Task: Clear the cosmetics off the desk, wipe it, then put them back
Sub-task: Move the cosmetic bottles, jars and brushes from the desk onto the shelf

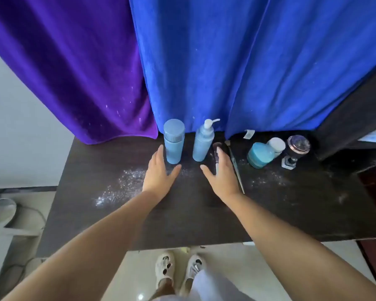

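Two hands reach over the dark table (182, 224), both with fingers straight and spread, holding nothing. The left hand (159, 172) lies just left of and in front of the capped blue bottle (173, 141), its fingertips beside the bottle's base; contact cannot be confirmed. The right hand (221, 172) lies just right of and in front of the blue pump bottle (203, 141), partly covering a slim tube (217, 149) lying flat on the table. A makeup brush (234, 166) lies alongside the right hand's outer edge. Both bottles stand upright at the table's rear edge, between the two hands. Further right stand a teal jar (260, 155), a white-capped bottle (277, 145) and a dark perfume bottle (295, 152), well apart from either hand. White powder (122, 185) is scattered left of the left hand. A purple cloth (74, 72) and a blue cloth (237, 61) hang behind the table.
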